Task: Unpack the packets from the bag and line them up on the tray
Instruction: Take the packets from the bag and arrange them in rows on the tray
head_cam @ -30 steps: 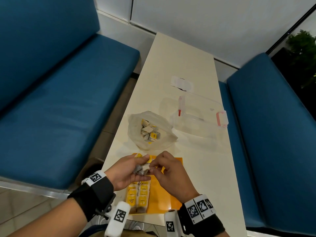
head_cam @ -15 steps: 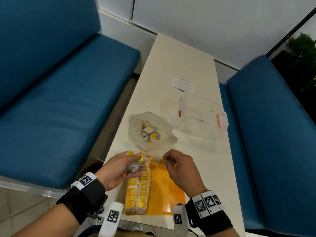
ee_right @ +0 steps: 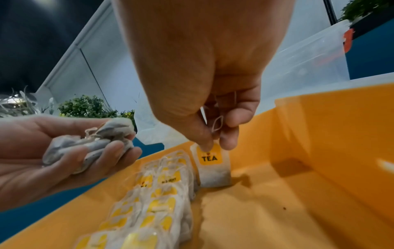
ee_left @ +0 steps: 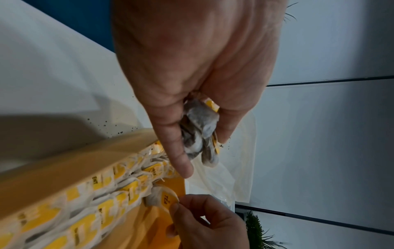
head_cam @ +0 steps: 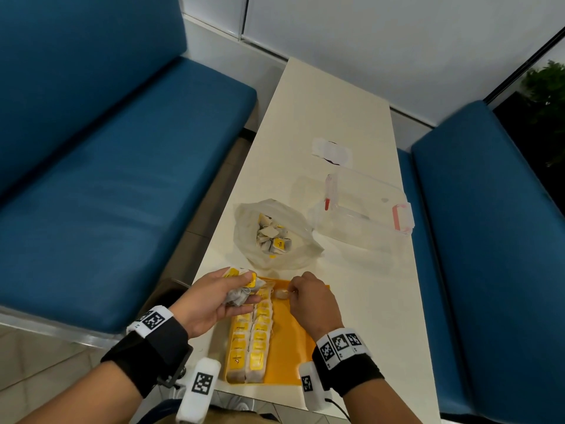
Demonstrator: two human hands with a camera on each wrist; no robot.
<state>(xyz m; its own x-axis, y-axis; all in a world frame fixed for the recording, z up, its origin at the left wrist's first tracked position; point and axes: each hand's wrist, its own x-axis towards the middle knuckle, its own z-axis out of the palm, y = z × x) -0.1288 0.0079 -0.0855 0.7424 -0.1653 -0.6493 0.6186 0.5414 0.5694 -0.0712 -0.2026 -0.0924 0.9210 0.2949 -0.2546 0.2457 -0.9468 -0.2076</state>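
An orange tray [head_cam: 289, 350] [ee_right: 298, 168] lies at the table's near edge with two rows of tea packets [head_cam: 250, 338] [ee_right: 153, 198] along its left side. My left hand [head_cam: 220, 296] [ee_left: 198, 104] holds a bunch of packets [head_cam: 241, 293] [ee_left: 200, 133] [ee_right: 89, 144] over the tray's far left corner. My right hand [head_cam: 308, 296] [ee_right: 211, 138] pinches one packet [ee_right: 213, 166] [ee_left: 164, 197] by its yellow TEA tag and stands it at the far end of the tray, just right of the rows. A clear plastic bag [head_cam: 275, 234] with more packets lies beyond the tray.
A clear lidded box [head_cam: 363, 206] with red clips stands right of the bag. A white wrapper [head_cam: 331, 151] lies farther back. Blue bench seats [head_cam: 107, 185] flank the narrow cream table [head_cam: 336, 111] on both sides.
The hands have parted. My right hand took one packet from the left hand's bunch and lowered it onto the tray's far end. The left hand shifted slightly left with its bunch.
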